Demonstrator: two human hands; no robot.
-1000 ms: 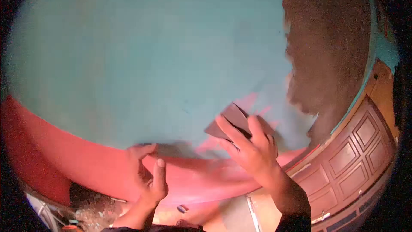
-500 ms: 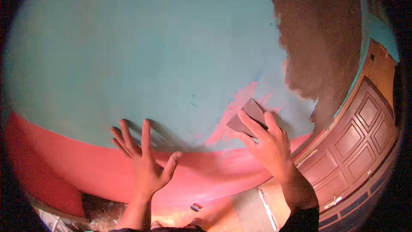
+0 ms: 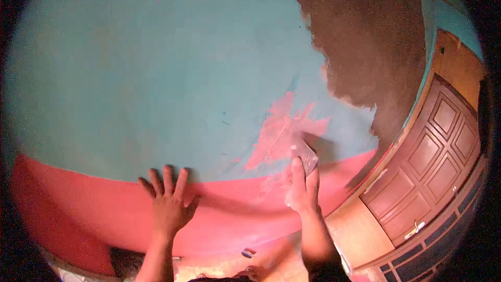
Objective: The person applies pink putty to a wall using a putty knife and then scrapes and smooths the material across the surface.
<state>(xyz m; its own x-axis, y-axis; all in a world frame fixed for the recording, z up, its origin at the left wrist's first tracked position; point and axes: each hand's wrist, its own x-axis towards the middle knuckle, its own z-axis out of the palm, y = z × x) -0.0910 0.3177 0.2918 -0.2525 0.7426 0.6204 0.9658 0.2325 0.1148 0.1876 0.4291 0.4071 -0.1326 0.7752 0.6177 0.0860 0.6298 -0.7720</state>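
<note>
My left hand (image 3: 171, 206) rests with its fingers spread on the wall, the fingertips near the line between the blue-green paint (image 3: 156, 83) and the pink-red band (image 3: 224, 203). In my right hand (image 3: 301, 190) is a flat, greyish pad (image 3: 305, 156), gripped between thumb and fingers and partly blurred. The pad is tilted, near the lower right of an irregular pink patch (image 3: 274, 130) in the blue-green paint. Whether it touches the wall I cannot tell.
A large rough brown area (image 3: 370, 36) covers the wall's right part. Beyond it stands a brown panelled door (image 3: 417, 172) with a light handle (image 3: 415, 230). A small blue-and-white object (image 3: 248, 253) lies on the floor.
My right hand has moved down and turned, tilting the pad and uncovering more of the pink patch. My left hand has shifted slightly lower. The view has swung somewhat to the right.
</note>
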